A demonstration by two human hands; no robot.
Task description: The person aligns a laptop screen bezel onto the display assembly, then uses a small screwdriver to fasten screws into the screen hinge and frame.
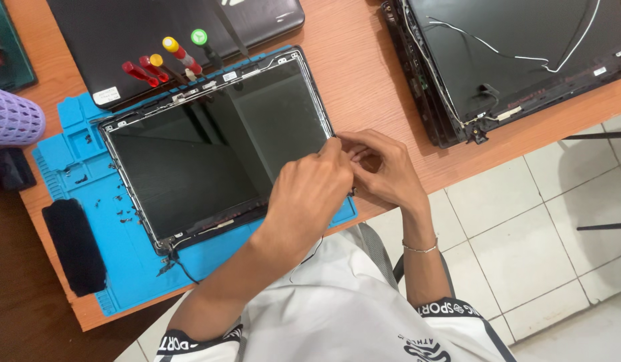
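Observation:
A laptop screen panel (203, 154) with a thin metal frame lies flat on a blue work mat (133, 265). Both my hands meet at the panel's right edge, near its front corner. My left hand (309, 196) reaches over the mat's corner, its fingers pinched on the frame edge and partly hidden behind its own back. My right hand (385, 171), with a thin bracelet on the wrist, curls its fingertips onto the same spot of the frame. A black cable (179, 258) trails from the panel's front left corner.
Several screwdrivers (164, 62) with red, yellow and green handles lie on a black laptop base (122, 30) behind the panel. Another opened laptop lid (525, 60) with white wires sits at the right. Small screws (122, 204), a black pad (72, 245) and a purple basket (12, 121) are at the left.

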